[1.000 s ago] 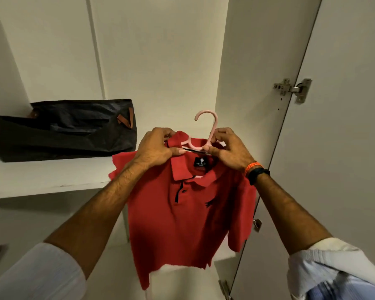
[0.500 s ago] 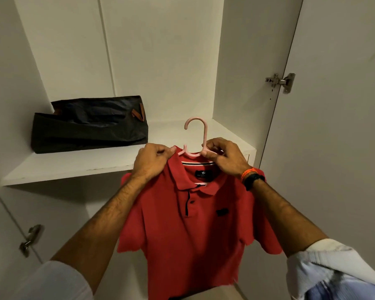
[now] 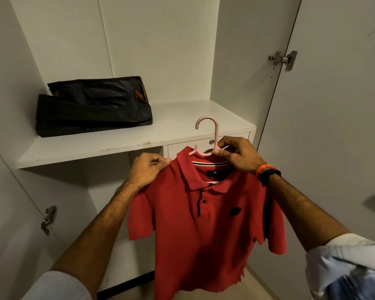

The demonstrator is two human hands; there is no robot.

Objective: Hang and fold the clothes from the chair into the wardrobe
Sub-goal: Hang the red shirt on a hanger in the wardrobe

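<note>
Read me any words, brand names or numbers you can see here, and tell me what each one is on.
Neck label inside the collar of the red polo shirt: small pale print, too blurred to read.
Dark chest patch on the shirt: no legible text.
Black bag on the shelf: no writing visible.
Nothing else carries text.

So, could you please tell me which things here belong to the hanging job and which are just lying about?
Job: red polo shirt, pink hanger, left hand, right hand.
Lying about: black bag on the shelf, drawer.

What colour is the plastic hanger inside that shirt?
Pale pink plastic hanger, clearest in the head view.
</note>
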